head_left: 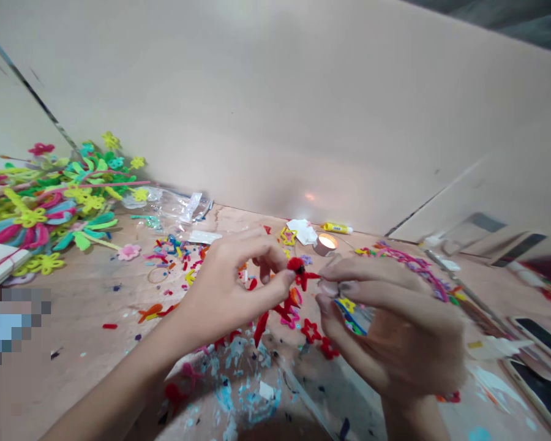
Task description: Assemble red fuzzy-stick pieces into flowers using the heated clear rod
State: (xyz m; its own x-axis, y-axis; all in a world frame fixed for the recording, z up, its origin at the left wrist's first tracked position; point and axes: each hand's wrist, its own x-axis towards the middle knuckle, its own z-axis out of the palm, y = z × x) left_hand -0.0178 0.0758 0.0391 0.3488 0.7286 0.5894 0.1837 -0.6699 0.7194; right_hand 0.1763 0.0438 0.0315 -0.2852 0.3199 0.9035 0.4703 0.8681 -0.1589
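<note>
Between the thumb and forefinger of my left hand (239, 275) is a small red pipe-cleaner figure (298, 269) with a dark spot on it. A red point of it sticks out toward the right. My right hand (386, 306) is just to the right, thumb and fingers drawn together close to that point. Whatever its fingertips pinch is too small to make out. Red pipe-cleaner pieces (261, 327) show below my left hand, and red star shapes (311, 331) lie on the table under my hands.
A lit tealight candle (326, 245) stands beyond my hands, near a yellow glue tube (337, 228) and crumpled white tissue (302, 233). Pipe-cleaner flowers (32, 214) are heaped at left by clear plastic bags (174, 205). Phones (539, 392) lie at right. A wall rises behind.
</note>
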